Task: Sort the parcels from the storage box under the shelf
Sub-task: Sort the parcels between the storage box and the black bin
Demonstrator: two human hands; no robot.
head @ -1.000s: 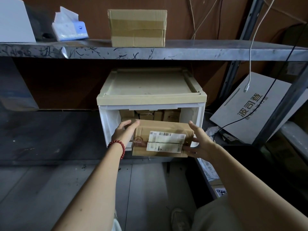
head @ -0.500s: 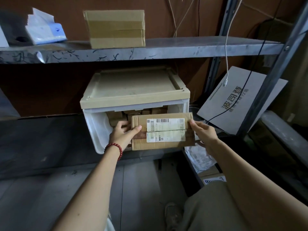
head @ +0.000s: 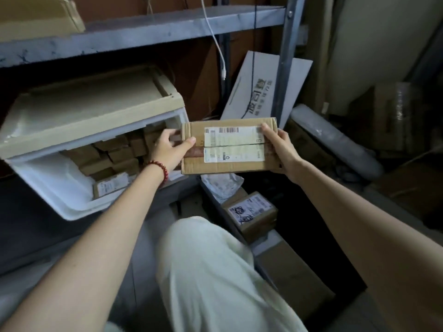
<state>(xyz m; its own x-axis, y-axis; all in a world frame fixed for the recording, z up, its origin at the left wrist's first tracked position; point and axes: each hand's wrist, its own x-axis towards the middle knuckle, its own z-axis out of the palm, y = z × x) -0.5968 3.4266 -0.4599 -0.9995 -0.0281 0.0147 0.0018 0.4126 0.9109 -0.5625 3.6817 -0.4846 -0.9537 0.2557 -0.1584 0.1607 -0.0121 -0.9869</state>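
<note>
I hold a flat brown cardboard parcel [head: 223, 167] with white shipping labels in the air, to the right of the storage box. My left hand [head: 169, 149] grips its left end, thumb on top. My right hand [head: 279, 147] grips its right end the same way. The white storage box [head: 60, 188] with a beige lid sits under the metal shelf [head: 143, 32] at the left. Its front is open and several small brown parcels [head: 112, 154] lie stacked inside.
A labelled brown parcel [head: 251, 214] lies on the floor below my hands, beside crumpled white wrapping [head: 221, 185]. A white printed board [head: 259, 89] leans behind the shelf post [head: 285, 65]. A grey wrapped roll [head: 335, 142] and dark boxes crowd the right. My knee [head: 211, 271] is below.
Both hands have drawn the parcel out of the storage box and carried it up and to the right. The view has turned right and down.
</note>
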